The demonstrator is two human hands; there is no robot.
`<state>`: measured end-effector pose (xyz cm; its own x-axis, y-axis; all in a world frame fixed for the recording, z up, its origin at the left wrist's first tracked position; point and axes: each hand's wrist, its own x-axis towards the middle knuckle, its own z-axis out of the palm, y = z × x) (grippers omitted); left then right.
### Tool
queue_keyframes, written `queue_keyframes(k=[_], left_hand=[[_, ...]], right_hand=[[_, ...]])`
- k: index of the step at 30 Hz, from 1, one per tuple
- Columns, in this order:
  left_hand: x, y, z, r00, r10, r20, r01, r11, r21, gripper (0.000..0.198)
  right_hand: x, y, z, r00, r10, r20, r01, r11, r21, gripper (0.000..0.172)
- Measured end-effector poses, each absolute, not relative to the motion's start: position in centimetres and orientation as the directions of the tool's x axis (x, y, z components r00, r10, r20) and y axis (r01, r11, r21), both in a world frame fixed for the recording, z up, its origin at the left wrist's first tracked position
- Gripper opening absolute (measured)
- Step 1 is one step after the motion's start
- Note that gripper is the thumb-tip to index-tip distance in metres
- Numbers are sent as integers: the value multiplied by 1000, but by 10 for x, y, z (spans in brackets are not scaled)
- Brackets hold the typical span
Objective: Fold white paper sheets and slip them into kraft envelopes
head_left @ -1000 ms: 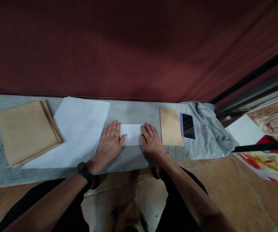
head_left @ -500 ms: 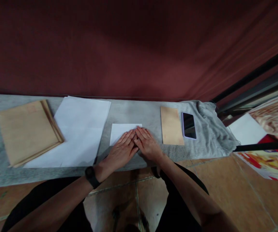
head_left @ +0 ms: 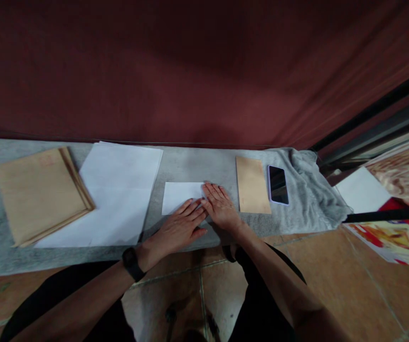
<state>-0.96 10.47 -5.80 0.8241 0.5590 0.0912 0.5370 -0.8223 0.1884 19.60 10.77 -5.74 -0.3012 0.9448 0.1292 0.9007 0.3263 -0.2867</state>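
Left hand [head_left: 181, 224] laid flat, palm down, fingers extended over the 5 o'clock corner of a small white paper [head_left: 179, 194]; nothing gripped. Right hand [head_left: 222, 207] likewise spread flat, fingertips rested on the paper's 3 o'clock end. Whether the two hands touch cannot be told.

Paper set flat near the middle of a grey-clothed counter [head_left: 197, 164], long side toward 12 o'clock. Handling, as judged: light, thin, possibly folded, easily creased, liable to slide on the fabric if unpinned. Hold best taken at the 9 o'clock short edge, left uncovered by the hands.

Edges: counter's near edge found close at 6 o'clock; a broader strip of its surface shown at 12, bounded by a dark red upright surface [head_left: 190, 95]. Large white sheets [head_left: 122, 190] lie just beside at 9 o'clock, partly overlain on their far side by stacked brown envelopes [head_left: 41, 190]. Beyond the right hand, at 3 o'clock, a single brown envelope [head_left: 252, 185] is placed, then a phone [head_left: 278, 183]. Sideways room judged tightest at 9.
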Motion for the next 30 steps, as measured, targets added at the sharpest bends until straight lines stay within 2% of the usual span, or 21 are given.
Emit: queue_keyframes(k=[16, 23, 30], left_hand=[[-10, 104, -56, 839, 531, 117, 488, -831, 267, 59], [-11, 106, -58, 779, 618, 110, 578, -774, 256, 56], [-13, 112, -58, 720, 680, 140, 637, -727, 257, 58]], right_hand=[[201, 115, -59, -272, 955, 121, 921, 295, -253, 54], [201, 113, -52, -244, 963, 110, 924, 266, -275, 55], [195, 104, -50, -311, 939, 148, 884, 343, -317, 54]])
